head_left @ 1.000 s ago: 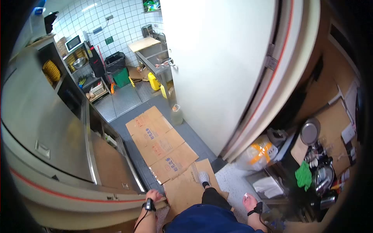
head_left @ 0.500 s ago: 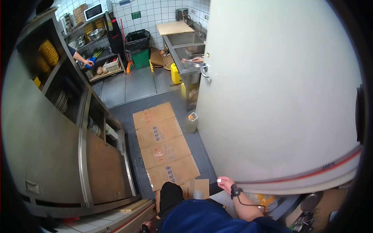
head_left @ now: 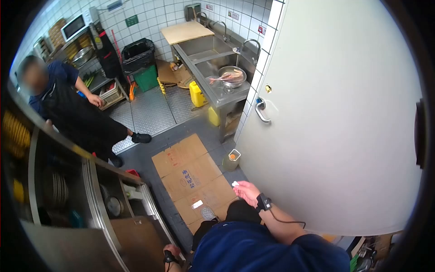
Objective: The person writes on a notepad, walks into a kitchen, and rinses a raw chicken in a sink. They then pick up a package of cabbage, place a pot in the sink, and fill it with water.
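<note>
My right hand is out in front of me over the floor, its fingertips pinched on a small white object too small to name. A black band with a cable sits on that wrist. Below it lies a flattened cardboard sheet, with my shoe at its near end. My left hand is low at my side, close to the edge of the steel cabinet. Its fingers are mostly hidden, so I cannot make out any grip.
The white door stands along my right, a plastic jug near its foot. A person in a black apron is at the left by the cabinet. Ahead are a steel sink, a metal bowl holding raw meat, and a green bin.
I have moved forward past the cabinet, closer to the sink. The person at the left has come into fuller view. My right hand still pinches the white object, farther forward.
</note>
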A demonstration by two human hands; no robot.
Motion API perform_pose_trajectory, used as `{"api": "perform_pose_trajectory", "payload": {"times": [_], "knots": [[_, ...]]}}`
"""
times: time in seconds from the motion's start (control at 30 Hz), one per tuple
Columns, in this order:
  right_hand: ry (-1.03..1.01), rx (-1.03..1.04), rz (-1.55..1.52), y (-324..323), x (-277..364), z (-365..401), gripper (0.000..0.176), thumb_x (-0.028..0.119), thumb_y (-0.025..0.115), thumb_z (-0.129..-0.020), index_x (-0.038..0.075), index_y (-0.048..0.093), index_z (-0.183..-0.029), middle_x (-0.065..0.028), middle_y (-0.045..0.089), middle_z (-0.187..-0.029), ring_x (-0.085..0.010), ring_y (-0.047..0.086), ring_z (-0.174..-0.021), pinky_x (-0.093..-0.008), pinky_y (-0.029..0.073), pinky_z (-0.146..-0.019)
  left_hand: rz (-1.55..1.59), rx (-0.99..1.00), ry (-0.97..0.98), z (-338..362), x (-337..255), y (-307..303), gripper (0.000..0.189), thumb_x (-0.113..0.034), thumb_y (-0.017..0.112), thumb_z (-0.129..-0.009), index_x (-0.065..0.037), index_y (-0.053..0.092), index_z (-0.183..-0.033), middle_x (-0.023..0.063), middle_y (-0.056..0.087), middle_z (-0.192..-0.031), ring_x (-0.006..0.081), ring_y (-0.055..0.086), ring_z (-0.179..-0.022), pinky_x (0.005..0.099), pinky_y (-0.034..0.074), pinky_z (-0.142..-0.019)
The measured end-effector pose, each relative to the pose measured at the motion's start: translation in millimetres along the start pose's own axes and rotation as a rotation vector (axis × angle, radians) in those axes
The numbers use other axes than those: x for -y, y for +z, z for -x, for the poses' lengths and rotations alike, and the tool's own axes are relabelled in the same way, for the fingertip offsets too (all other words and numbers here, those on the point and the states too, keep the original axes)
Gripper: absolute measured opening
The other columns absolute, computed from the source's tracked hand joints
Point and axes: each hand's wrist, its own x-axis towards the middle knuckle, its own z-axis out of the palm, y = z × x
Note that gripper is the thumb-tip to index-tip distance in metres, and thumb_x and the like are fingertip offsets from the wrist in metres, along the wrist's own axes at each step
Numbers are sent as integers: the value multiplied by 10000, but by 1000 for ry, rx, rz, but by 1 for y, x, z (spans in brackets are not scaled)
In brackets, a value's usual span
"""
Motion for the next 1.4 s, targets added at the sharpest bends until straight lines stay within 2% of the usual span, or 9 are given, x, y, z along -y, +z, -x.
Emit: {"api": "perform_pose_trajectory", "payload": {"times": [0.1, 0.3, 0.43, 0.63, 0.8, 0.97, 1.07, 1.2, 1.4], "knots": [[-59, 30, -56, 46, 48, -44, 240, 96, 609, -978, -16, 581, -1189, -49, 634, -946, -107, 594, -800, -233, 506, -701, 114, 69, 118, -27, -120, 28, 129, -182, 573, -957, -72, 597, -1020, 101, 644, -871, 251, 659, -693, 391, 570, -606], [-142, 226, -93, 132, 130, -144, 273, 147, 651, -966, 9, 622, -1201, -19, 639, -980, -82, 571, -825, -227, 478, -731, 301, 479, 300, 40, -355, 157, 233, -173, 547, -999, -16, 561, -1171, 162, 659, -1002, 296, 692, -837, 399, 598, -757], [-148, 446, 190, 188, 170, -226, 283, 207, 679, -946, 57, 656, -1184, -14, 685, -1114, -70, 601, -933, -210, 452, -736, 270, 681, 344, 74, -453, 247, 355, -231, 577, -995, -27, 514, -1278, 196, 643, -1113, 320, 691, -917, 418, 586, -833], [-125, 754, 446, 256, 206, -336, 260, 152, 742, -866, 13, 674, -1076, -35, 693, -955, -104, 639, -877, -271, 521, -779, 410, 833, 330, 78, -579, 337, 476, -235, 529, -1031, -28, 394, -1437, 186, 655, -1125, 312, 699, -970, 449, 583, -888], [-286, 654, 677, 282, 259, -401, 255, 154, 769, -813, 3, 669, -992, -68, 688, -848, -141, 651, -805, -298, 529, -715, 291, 693, 346, 44, -654, 381, 251, -3, 541, -986, 62, 613, -1217, 171, 689, -1112, 245, 706, -942, 364, 613, -841], [-242, 615, 761, 291, 300, -458, 248, 121, 743, -857, 7, 638, -1049, -53, 675, -914, -126, 630, -861, -297, 521, -773, 226, 723, 299, -16, -715, 418, 223, 10, 590, -954, 64, 638, -1165, 168, 703, -1051, 239, 710, -910, 347, 620, -811], [-261, 605, 510, 288, 307, -505, 273, 159, 729, -905, 11, 619, -1106, -38, 672, -953, -113, 624, -896, -289, 521, -806, 190, 780, 264, -54, -760, 437, 200, 16, 613, -937, 67, 647, -1127, 168, 708, -1011, 242, 715, -881, 339, 624, -791], [-233, 132, 234, 264, 365, -546, 308, 244, 686, -937, 24, 625, -1143, -53, 674, -992, -122, 644, -910, -272, 530, -791, 199, 810, 240, -92, -828, 454, 176, 18, 629, -921, 69, 646, -1089, 176, 704, -967, 265, 721, -850, 332, 632, -761], [-568, -338, -756, 116, 427, -599, 294, 275, 635, -956, 53, 608, -1146, -66, 672, -1026, -191, 646, -908, -307, 533, -811, 134, 756, 185, -135, -893, 459, 198, -27, 635, -925, 45, 632, -1109, 144, 699, -952, 257, 715, -849, 345, 615, -785]]}}
